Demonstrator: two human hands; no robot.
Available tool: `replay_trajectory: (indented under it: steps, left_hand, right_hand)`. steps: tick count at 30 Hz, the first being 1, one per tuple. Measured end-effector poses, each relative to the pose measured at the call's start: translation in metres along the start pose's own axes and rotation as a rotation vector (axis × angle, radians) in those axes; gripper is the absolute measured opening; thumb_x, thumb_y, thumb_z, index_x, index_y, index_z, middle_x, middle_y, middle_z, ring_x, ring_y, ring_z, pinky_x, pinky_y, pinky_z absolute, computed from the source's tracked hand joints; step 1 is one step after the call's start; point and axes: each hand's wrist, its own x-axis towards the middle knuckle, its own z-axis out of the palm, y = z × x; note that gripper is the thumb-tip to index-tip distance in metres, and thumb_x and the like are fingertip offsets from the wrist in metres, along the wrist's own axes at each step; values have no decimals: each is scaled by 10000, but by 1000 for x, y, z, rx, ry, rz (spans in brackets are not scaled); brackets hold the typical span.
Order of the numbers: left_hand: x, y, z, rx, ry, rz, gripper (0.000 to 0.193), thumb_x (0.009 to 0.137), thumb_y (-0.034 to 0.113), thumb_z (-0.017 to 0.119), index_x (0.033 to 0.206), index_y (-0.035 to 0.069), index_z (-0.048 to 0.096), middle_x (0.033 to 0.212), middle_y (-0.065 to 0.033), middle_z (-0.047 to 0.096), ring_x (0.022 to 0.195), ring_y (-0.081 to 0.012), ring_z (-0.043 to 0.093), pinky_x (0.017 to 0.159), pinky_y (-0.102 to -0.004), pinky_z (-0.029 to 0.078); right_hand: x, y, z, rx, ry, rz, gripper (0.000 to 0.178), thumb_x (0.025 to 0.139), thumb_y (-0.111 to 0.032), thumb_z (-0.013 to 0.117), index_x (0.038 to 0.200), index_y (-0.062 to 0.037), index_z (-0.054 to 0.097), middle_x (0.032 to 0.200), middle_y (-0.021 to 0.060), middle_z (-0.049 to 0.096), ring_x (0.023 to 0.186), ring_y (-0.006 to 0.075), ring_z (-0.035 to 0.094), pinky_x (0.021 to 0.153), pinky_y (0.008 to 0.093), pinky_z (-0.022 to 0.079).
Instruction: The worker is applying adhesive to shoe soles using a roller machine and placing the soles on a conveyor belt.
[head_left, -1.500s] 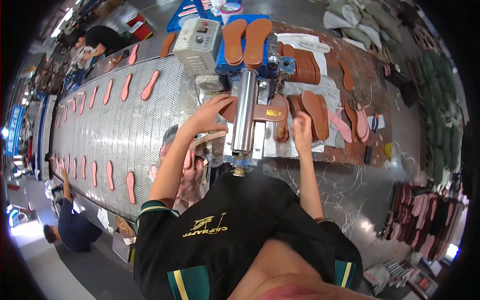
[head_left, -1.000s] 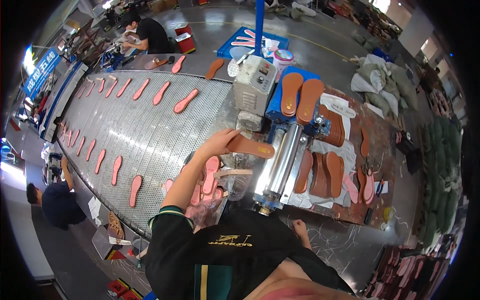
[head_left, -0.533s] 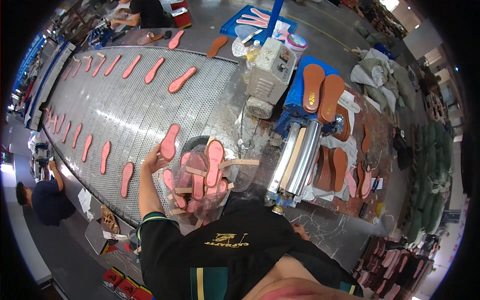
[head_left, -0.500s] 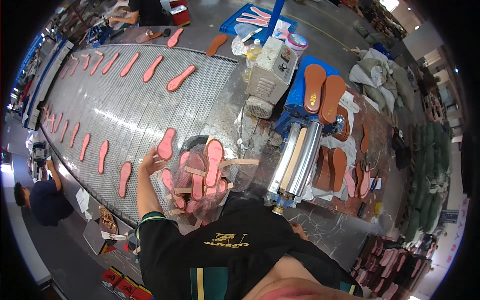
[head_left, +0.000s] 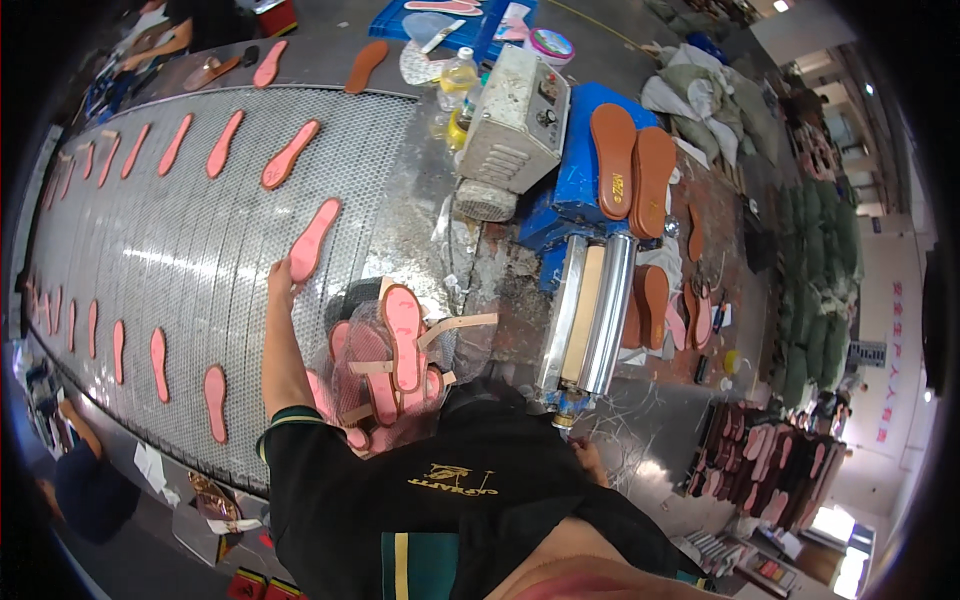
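Left hand (head_left: 283,280) advanced, holding insole (head_left: 316,240), arm (head_left: 287,355) outstretched

Left hand (head_left: 283,280) held pink insole (head_left: 316,238) over mesh conveyor (head_left: 200,260); right hand (head_left: 589,459) hung low near steel roller (head_left: 608,315); pink sandal pile (head_left: 403,340) between.

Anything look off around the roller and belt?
Two minor things. One brown insole lies alone beyond the mesh belt, apart from the brown ones near the roller. Loose white threads litter the floor below the worktable. The left hand's pink insole shows no obvious damage.
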Motion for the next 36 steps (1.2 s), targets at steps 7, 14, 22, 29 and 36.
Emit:
replay_trajectory:
  steps: [7, 14, 22, 29, 36]
  left_hand:
    - [39, 44, 143, 30, -144, 156, 478, 852, 289, 610, 1238, 24, 514, 999, -95, 599, 718, -151, 545, 579, -303, 464]
    - [-40, 30, 160, 145, -363, 397, 274, 865, 262, 609, 1032, 46, 626, 873, -12, 610, 782, -114, 566, 624, -269, 450]
    - [-282, -18, 153, 59, -478, 419, 135, 925, 88, 507, 826, 29, 577, 653, -18, 555, 551, -71, 465, 494, -213, 364]
    - [-396, -74, 183, -33, -563, 266, 188, 946, 111, 519, 771, 44, 524, 649, -1, 514, 539, -60, 433, 477, -196, 334]
    - [-426, -51, 199, 252, -573, 449, 149, 943, 129, 538, 871, 11, 594, 723, -13, 577, 621, -70, 503, 561, -205, 397]
  right_hand:
    - [-38, -24, 9, 88, 107, 96, 287, 872, -244, 574, 1047, -21, 623, 785, 85, 655, 764, 189, 609, 720, 320, 483]
    - [4, 34, -23, 21, 219, -22, 146, 780, -166, 650, 843, -34, 639, 714, 83, 638, 733, 161, 633, 634, 340, 505]
    - [86, -103, -165, 57, 870, -417, 368, 754, -128, 676, 1083, -17, 553, 926, 169, 615, 859, 302, 612, 783, 382, 483]
    - [164, -113, -204, -41, 820, -271, 592, 666, -193, 773, 1149, 31, 514, 1109, 256, 567, 1072, 407, 531, 923, 443, 429]
    - [190, -93, -208, 181, 907, -677, 620, 687, -156, 716, 1223, 25, 462, 1122, 244, 534, 1064, 419, 503, 921, 455, 414]
